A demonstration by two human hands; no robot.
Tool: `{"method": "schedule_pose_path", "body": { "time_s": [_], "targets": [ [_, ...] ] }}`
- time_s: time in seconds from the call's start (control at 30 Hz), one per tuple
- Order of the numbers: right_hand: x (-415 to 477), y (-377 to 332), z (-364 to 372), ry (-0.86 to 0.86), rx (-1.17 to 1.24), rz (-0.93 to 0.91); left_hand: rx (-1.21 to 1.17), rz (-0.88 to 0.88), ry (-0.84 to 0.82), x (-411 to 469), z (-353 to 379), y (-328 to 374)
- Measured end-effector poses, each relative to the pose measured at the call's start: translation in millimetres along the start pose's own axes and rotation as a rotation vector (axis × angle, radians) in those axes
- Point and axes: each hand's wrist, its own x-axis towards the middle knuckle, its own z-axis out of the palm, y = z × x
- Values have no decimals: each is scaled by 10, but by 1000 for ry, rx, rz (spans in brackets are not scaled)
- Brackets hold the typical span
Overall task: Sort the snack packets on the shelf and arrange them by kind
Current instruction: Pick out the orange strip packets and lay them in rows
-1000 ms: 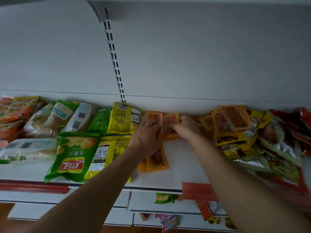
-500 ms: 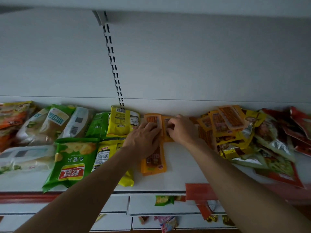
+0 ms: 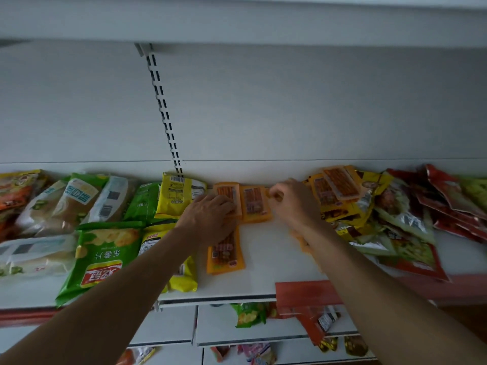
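Left hand (image 3: 208, 219) covers orange packet (image 3: 225, 256) (upper half).

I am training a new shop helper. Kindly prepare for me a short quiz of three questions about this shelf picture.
1. True or false: the left hand lies flat on orange packets.
2. The green chip bag lies where from the left hand? A: to its left. B: to its right. C: behind it.
3. Fill the gap: the heap of mixed packets lies on the person's ___ side.
Key: 1 true; 2 A; 3 right.
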Motion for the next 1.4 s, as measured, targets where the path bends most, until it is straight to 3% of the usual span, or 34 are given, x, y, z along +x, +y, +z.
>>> {"method": "schedule_pose_path", "body": {
  "time_s": [0.17,0.3,0.4,0.47,0.57,0.77,1.0,1.1,1.23,1.4],
  "targets": [
    [12,419,-442,142,-156,126,-209,-57,116,231,-130,551],
    [-8,863,-715,16,-200,363,-667,-149,-67,433,-111,1178],
    [-15,1050,-811,-53,-204,403,-946,-332,-145,656,-121,1541],
    [-23,1094,-848,-45,-236,363,-888,-401,-138,765,-121,1696],
    [-18,1148,-886,16,-253,307,-420,-284,-120,781,-68,1798],
    [-1,1266,-901,115,-76,284,-318,-352,-131,696,58,1836],
    [25,1365,-1051,182,154,320,-484,-438,-68,687,71,1708],
    [-25,1390,-1081,215,164,317,-861,-512,-7,660,73,1664],
    [-127,1271,-1090,290,524,388,-1402,-738,-2,583,1,1627],
    [-353,887,-951,170,1289,546,-1712,-786,82,514,-175,1653]
  ]
}}
